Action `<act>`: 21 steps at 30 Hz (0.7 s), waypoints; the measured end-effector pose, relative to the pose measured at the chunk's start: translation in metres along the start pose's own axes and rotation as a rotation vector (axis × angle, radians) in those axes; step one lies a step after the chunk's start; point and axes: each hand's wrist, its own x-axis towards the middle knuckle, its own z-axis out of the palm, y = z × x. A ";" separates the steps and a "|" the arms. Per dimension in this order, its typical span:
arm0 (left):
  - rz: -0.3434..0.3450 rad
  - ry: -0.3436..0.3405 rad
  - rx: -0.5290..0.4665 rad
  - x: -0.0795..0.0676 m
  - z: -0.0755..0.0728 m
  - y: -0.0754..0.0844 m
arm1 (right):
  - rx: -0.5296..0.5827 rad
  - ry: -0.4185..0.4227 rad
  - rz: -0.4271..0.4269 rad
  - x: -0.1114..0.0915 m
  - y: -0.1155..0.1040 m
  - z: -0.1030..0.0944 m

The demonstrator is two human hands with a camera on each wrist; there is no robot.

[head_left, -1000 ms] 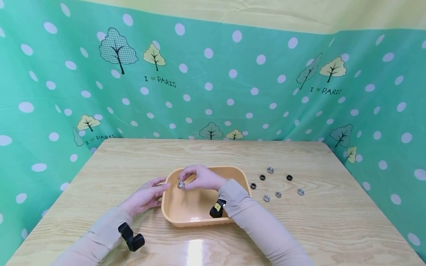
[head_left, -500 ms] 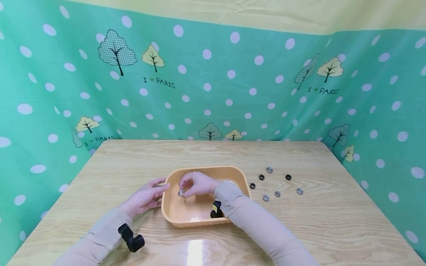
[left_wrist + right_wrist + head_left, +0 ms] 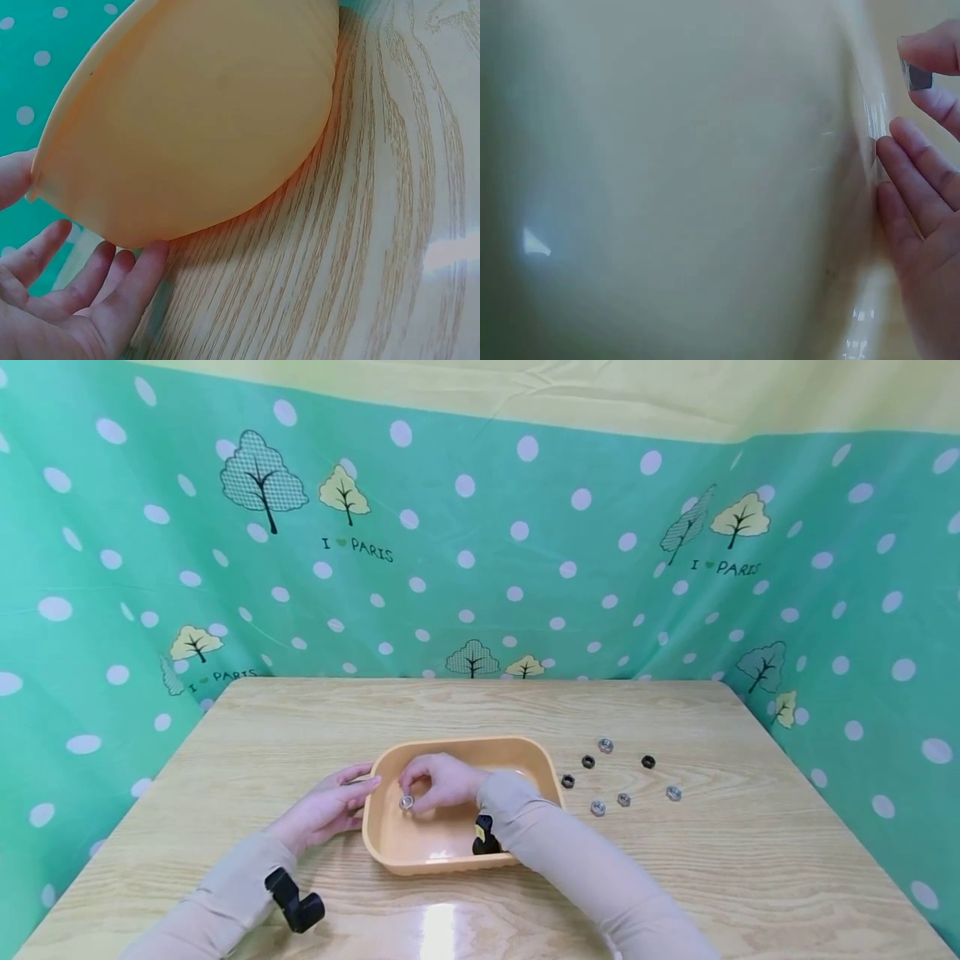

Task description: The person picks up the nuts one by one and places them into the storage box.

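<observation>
A peach-coloured plastic tub (image 3: pixel 465 864) stands on the wooden table. My left hand (image 3: pixel 327 810) holds it at its left end; in the left wrist view the thumb (image 3: pixel 15 178) reaches over the rim and the other fingertips touch the outer wall. Inside the tub, my right hand (image 3: pixel 442 781) pinches a silver metal nut (image 3: pixel 407 802) between thumb and fingers. The right wrist view shows that nut (image 3: pixel 919 76) between two fingertips, the other fingers loosely extended near the tub's inner wall. The tub's right end is partly hidden by my sleeve.
Several loose nuts lie right of the tub, some silver (image 3: pixel 605 746) and some black (image 3: pixel 648 762). A black wrist camera (image 3: pixel 296 902) sticks out from my left sleeve, another (image 3: pixel 485 835) from the right. A green dotted cloth (image 3: pixel 465 560) hangs behind the table.
My right hand has moved down into the tub with the silver nut, toward its floor. The left hand has kept its place on the tub.
</observation>
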 end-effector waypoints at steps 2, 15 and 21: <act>-0.001 0.003 -0.005 0.000 0.000 0.000 | -0.037 0.001 -0.015 0.000 0.001 0.000; -0.002 -0.002 0.000 0.000 0.000 -0.002 | -0.183 0.020 -0.017 0.002 -0.001 0.006; 0.001 0.000 -0.003 -0.001 0.000 -0.003 | -0.239 0.011 -0.026 0.002 -0.004 0.006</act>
